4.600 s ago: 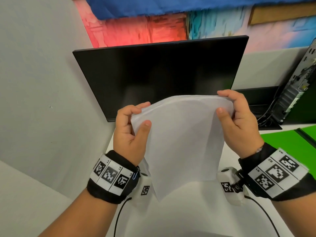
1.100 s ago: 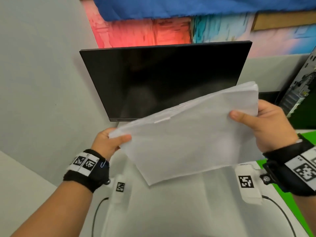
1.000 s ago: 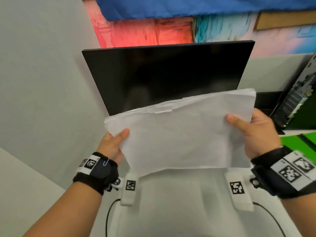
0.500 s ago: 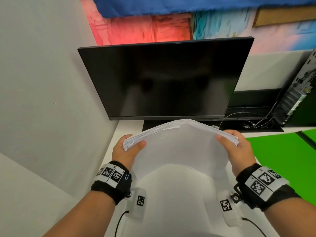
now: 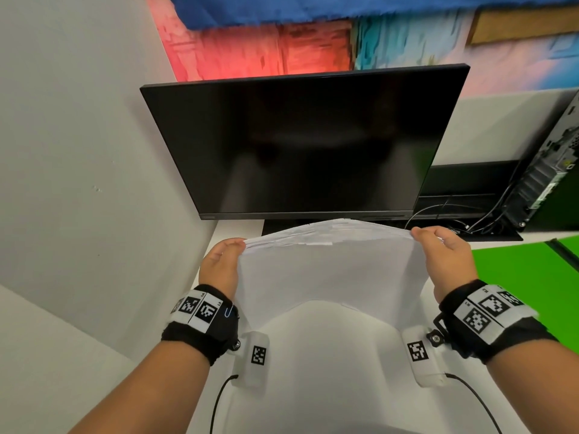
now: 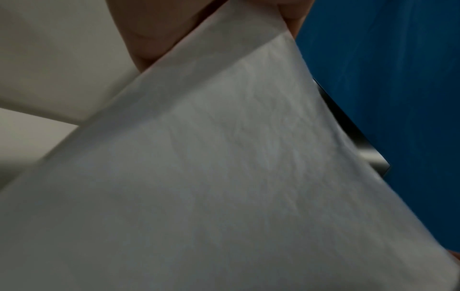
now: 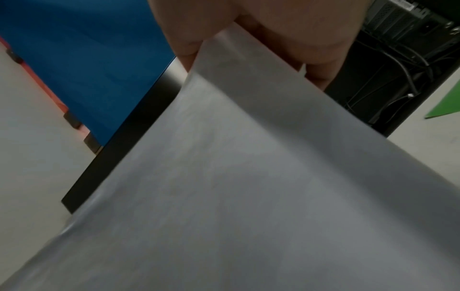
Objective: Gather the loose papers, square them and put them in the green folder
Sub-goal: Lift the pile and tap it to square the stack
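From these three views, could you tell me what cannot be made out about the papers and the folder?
- Paper stack: bottom edge hidden in the head view, lost against the white desk.
- Green folder: cut off by the head view's right edge.
- Left hand, right hand: far-side fingers hidden behind the stack; wrist views blurred.

The papers (image 5: 332, 270) hide the fingers of both hands behind their top corners and cover the bench (image 5: 329, 386) beneath them. The folder (image 5: 532, 270) at 3 o'clock runs off the head view's right edge, as does the computer (image 5: 551, 170) at 2 o'clock. In both wrist views the sheets fill most of the picture, blurred towards the bottom, and each hand is cut off at the top edge.
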Tool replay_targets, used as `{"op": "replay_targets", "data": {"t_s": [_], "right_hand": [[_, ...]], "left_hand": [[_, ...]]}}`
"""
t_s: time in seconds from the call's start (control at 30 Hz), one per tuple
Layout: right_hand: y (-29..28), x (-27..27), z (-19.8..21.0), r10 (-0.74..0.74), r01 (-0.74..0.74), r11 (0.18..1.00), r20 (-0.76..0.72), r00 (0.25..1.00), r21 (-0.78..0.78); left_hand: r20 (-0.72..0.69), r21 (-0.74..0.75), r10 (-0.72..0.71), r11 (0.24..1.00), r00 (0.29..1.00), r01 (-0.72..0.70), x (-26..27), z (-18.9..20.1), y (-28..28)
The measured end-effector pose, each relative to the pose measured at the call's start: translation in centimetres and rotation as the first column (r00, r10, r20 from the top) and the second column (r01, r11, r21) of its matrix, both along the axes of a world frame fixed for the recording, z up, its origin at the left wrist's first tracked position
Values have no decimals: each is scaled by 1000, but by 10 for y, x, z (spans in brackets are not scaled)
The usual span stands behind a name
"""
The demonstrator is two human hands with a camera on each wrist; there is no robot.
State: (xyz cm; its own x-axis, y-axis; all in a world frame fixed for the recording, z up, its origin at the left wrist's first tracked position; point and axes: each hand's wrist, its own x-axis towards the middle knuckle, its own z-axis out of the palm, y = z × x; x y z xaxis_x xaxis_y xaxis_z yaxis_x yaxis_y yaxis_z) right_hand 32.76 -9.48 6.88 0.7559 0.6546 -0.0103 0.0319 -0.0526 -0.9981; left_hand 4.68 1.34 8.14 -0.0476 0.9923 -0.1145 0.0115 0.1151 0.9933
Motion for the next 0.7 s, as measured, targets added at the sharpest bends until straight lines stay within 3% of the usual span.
{"op": "replay_targets", "data": {"t_s": [0.3, 0.43, 0.57, 0.63, 0.7], "right_hand": [[4, 9, 1, 60, -64, 997, 97, 993, 46], [4, 17, 2, 68, -68, 997, 10, 998, 38], [-4, 20, 1, 229, -217, 968, -89, 969, 126], [-8, 19, -5, 309, -303, 949, -68, 949, 90], [-10, 13, -11, 294, -294, 956, -55, 954, 8]], "left_hand": [[11, 5, -52, 999, 999, 52, 2, 6, 2], [-22, 18, -75, 997, 997, 75, 1, 7, 4], [17, 34, -189, 982, 982, 188, -7, -2, 3], [9, -30, -257, 966, 966, 257, -9, -8, -1], [-99, -59, -258, 966, 961, 253, -6, -13, -5]]}}
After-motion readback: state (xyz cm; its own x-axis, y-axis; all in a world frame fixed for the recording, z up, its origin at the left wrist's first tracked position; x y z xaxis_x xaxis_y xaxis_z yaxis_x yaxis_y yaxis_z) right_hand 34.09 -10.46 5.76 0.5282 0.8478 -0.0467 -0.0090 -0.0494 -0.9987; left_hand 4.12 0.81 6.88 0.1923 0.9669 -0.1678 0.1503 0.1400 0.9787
